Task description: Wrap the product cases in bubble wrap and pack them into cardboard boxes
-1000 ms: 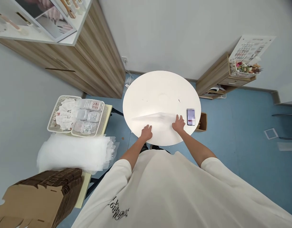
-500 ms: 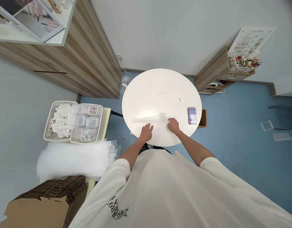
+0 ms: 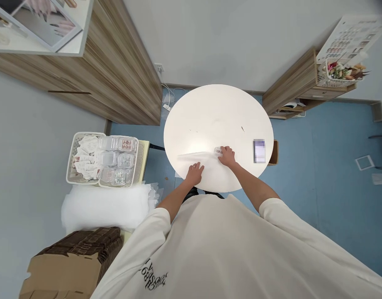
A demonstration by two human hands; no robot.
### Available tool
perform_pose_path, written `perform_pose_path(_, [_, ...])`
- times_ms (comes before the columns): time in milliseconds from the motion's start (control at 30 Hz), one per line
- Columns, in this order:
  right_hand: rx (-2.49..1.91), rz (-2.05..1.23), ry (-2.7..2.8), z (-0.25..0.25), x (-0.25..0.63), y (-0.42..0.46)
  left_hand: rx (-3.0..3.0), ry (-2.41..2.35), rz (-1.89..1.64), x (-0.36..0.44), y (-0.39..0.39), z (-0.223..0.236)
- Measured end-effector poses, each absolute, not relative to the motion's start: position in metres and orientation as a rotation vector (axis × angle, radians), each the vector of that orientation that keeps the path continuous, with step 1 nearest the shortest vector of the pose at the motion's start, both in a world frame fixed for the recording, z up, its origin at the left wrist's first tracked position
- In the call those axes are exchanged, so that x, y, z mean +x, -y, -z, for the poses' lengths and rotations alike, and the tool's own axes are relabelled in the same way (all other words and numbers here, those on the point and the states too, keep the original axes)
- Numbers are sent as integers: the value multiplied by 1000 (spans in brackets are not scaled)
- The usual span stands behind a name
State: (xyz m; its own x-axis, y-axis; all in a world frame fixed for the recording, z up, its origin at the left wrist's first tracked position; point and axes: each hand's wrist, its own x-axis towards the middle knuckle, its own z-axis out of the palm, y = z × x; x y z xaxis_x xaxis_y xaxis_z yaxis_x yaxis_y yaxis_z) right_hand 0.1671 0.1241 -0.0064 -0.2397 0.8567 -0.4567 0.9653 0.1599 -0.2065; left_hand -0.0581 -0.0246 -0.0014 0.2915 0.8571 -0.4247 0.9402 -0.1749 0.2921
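Note:
A round white table (image 3: 218,112) stands in front of me. On its near part lies a thin white foam sheet (image 3: 197,158), hard to tell from the tabletop. My left hand (image 3: 194,173) lies flat on the sheet's near edge, fingers spread. My right hand (image 3: 227,156) is curled over a small clear plastic box (image 3: 218,150) at the sheet's right end, fingers bent around it.
A phone (image 3: 259,150) lies near the table's right edge. Left of me a basket (image 3: 73,160) holds clear trays (image 3: 118,160) and packets, above a pile of white foam sheets (image 3: 103,205) and stacked cardboard (image 3: 72,259). Wooden cabinets (image 3: 122,83) flank the table.
My right hand slid left along the sheet and closed over the small clear box. My left hand stayed on the sheet's near edge. The view shifted slightly.

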Motion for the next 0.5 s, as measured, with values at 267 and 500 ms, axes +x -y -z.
perform_pose_path(267, [1934, 828, -2144, -5, 178, -128, 2065, -1604, 247, -55, 6, 7])
perform_pose_path(500, [2286, 898, -2315, -27, 181, -158, 2049, -1608, 270, -56, -28, 10])
